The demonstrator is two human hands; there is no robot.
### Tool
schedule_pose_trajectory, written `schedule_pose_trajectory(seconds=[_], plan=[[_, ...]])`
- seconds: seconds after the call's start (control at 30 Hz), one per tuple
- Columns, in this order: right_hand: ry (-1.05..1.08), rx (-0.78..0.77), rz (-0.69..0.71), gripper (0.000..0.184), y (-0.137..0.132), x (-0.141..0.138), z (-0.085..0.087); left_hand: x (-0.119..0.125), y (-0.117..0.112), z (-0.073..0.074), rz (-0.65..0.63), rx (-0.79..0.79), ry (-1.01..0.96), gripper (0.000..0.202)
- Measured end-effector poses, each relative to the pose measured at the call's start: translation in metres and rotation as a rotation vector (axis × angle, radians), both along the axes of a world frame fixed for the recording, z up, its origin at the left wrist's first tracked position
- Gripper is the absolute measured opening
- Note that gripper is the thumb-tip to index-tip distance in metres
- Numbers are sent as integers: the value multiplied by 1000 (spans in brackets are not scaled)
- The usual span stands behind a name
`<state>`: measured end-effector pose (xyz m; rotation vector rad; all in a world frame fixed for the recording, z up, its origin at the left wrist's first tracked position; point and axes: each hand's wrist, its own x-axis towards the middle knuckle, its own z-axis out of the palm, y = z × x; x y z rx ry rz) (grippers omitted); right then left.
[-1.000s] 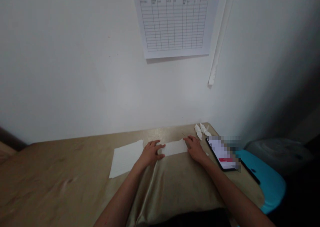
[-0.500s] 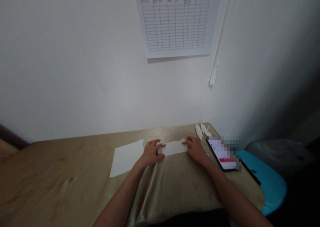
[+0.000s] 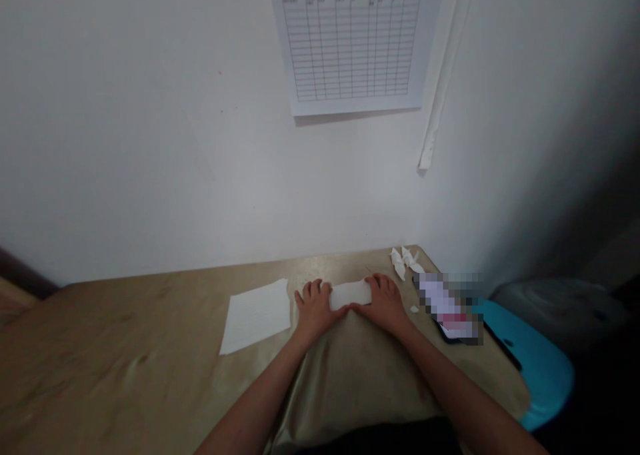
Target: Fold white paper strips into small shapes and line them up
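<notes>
A narrow folded strip of white paper (image 3: 350, 294) lies on the tan cloth-covered table (image 3: 125, 348), close to the wall. My left hand (image 3: 315, 308) lies flat on the strip's left end, fingers stretched forward. On the right end rests my right hand (image 3: 385, 301), its fingers also flat. The two thumbs nearly meet below the strip. A larger flat white sheet (image 3: 256, 314) lies just left of my left hand.
Small folded white paper shapes (image 3: 405, 261) sit at the table's far right corner. A phone (image 3: 450, 308) lies at the right edge, with a blue stool (image 3: 530, 368) beyond it. A gridded chart (image 3: 353, 45) hangs on the wall behind.
Both hands have slid inward along the strip, so less of it shows between them. The left hand moved right, away from the larger sheet.
</notes>
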<state>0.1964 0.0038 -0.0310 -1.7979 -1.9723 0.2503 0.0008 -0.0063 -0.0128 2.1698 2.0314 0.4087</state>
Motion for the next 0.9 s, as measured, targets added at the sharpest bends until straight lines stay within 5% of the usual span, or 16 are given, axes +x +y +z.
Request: schedule_pose_trajectory(seconds=[0.57,0.9], plan=[[110,-196,81,76,11,25,11,-15,8,13,-56,-140,-8,70],[132,-215,148,67,19,41,6,-44,15,17,-240,-123,-47,64]])
